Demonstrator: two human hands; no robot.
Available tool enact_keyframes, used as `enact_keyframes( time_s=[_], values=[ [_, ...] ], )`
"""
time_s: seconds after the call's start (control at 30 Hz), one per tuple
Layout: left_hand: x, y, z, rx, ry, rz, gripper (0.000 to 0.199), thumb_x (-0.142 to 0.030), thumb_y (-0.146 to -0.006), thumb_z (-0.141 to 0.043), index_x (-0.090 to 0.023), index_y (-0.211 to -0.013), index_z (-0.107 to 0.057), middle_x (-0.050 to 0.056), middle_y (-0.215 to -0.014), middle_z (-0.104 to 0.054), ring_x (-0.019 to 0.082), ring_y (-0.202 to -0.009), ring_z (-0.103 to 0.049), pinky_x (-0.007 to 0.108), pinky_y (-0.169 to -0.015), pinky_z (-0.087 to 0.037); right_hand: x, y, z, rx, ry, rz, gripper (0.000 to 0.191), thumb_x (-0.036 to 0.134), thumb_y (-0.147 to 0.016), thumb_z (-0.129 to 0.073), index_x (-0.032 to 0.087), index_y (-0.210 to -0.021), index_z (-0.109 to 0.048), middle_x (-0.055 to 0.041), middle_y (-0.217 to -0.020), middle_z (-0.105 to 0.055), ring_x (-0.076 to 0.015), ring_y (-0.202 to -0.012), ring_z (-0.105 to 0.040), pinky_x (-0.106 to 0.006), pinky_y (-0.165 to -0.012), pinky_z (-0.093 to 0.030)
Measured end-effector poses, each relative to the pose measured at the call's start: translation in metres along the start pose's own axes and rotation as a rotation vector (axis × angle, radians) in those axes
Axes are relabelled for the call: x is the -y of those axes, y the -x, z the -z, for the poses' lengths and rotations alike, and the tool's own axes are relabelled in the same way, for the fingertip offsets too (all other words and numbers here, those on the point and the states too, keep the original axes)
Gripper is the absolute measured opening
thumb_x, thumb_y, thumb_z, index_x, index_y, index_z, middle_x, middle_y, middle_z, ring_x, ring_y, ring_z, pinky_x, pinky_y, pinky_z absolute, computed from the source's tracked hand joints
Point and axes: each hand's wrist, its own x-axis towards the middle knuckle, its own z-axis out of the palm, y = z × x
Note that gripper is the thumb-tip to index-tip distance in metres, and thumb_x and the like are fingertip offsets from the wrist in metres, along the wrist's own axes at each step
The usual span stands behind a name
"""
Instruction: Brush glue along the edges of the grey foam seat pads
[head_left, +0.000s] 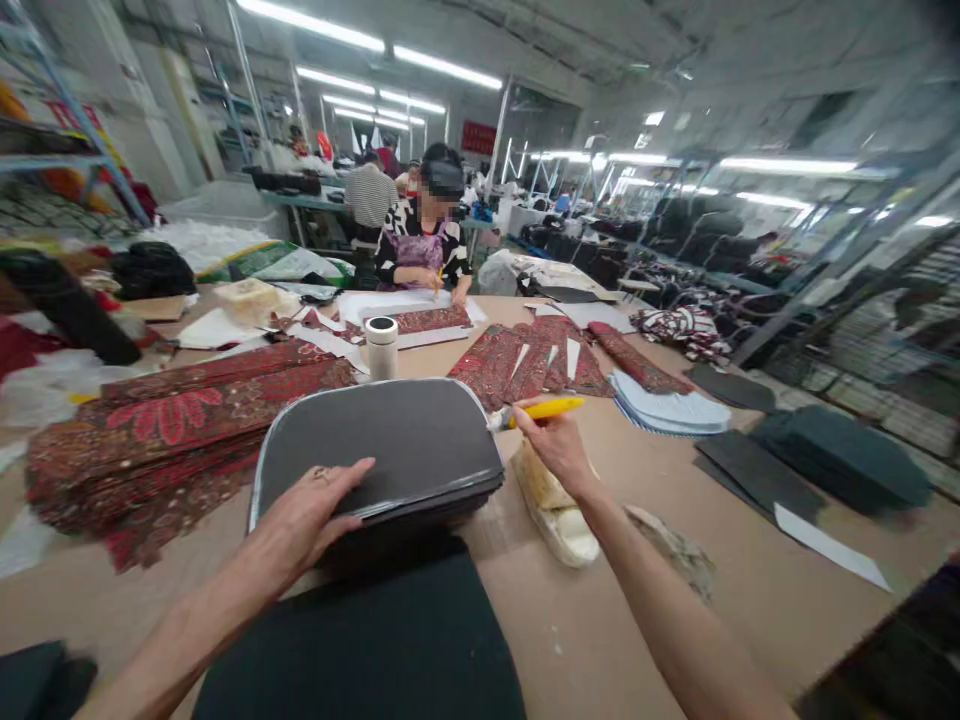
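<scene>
A stack of dark grey rounded panels [397, 440] lies in front of me, its top panel edged with a pale, shiny line. My left hand [319, 505] rests on the stack's near left part, fingers apart, holding nothing. In my right hand [551, 440] is a brush with a yellow handle [555, 407], its bristles touching the right edge of the top panel. Below that hand stands a whitish, glue-crusted container [574, 535] with a yellowish block at its back. A larger dark panel [375, 650] lies nearest me.
Red patterned fabric [172, 415] is piled at left, with more red pieces [525, 360] behind. A white bottle [382, 350] stands behind the stack. Light blue sheets [667, 403] and dark panels [840, 455] lie right. A person [424, 240] works across the table.
</scene>
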Motion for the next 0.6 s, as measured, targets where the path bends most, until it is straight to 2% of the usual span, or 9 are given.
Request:
enact_keyframes(
  time_s=[0.23,0.33,0.43,0.5,0.6],
  values=[
    [0.001,-0.001,-0.005,0.0,0.016,0.029,0.049,-0.03,-0.086,-0.046,-0.022,-0.135,-0.04,0.01,-0.119,-0.062,0.024,-0.108,-0.057,0.042,-0.098,-0.04,0.012,0.042,0.011,0.008,0.047,0.0,0.023,0.039,-0.078,-0.055,0.019,-0.076,-0.065,-0.0001,-0.066,-0.062,-0.0153,-0.061,-0.057,-0.027,-0.06,-0.043],
    [-0.004,-0.004,0.002,0.01,0.037,0.032,0.049,-0.025,-0.084,-0.048,-0.022,-0.133,-0.042,0.009,-0.114,-0.063,0.023,-0.102,-0.058,0.039,-0.094,-0.042,0.018,0.064,0.018,0.005,0.033,0.005,0.021,0.038,-0.078,-0.056,0.019,-0.076,-0.066,-0.0005,-0.068,-0.062,-0.0151,-0.061,-0.056,-0.027,-0.061,-0.044],
    [-0.016,-0.007,0.017,0.066,0.046,0.05,0.049,-0.023,-0.082,-0.051,-0.02,-0.131,-0.045,0.009,-0.11,-0.064,0.022,-0.099,-0.059,0.035,-0.088,-0.045,0.026,0.076,0.021,-0.098,0.019,-0.022,0.02,0.038,-0.077,-0.058,0.02,-0.078,-0.066,-0.0027,-0.077,-0.066,-0.0171,-0.07,-0.059,-0.029,-0.067,-0.047],
    [-0.023,-0.008,0.025,0.1,0.043,0.063,0.049,-0.021,-0.081,-0.054,-0.017,-0.129,-0.046,0.01,-0.109,-0.064,0.023,-0.099,-0.058,0.034,-0.087,-0.045,0.035,0.078,0.015,-0.152,-0.002,-0.023,0.02,0.038,-0.076,-0.06,0.02,-0.08,-0.067,-0.0035,-0.081,-0.067,-0.018,-0.075,-0.06,-0.031,-0.072,-0.047],
    [-0.027,-0.007,0.028,0.102,0.045,0.064,0.051,-0.019,-0.082,-0.056,-0.017,-0.131,-0.043,0.01,-0.112,-0.062,0.022,-0.101,-0.057,0.034,-0.089,-0.045,0.056,0.08,-0.009,-0.075,-0.094,-0.024,0.021,0.039,-0.077,-0.06,0.019,-0.08,-0.067,-0.0025,-0.078,-0.067,-0.0162,-0.071,-0.061,-0.03,-0.07,-0.049]
  ],
)
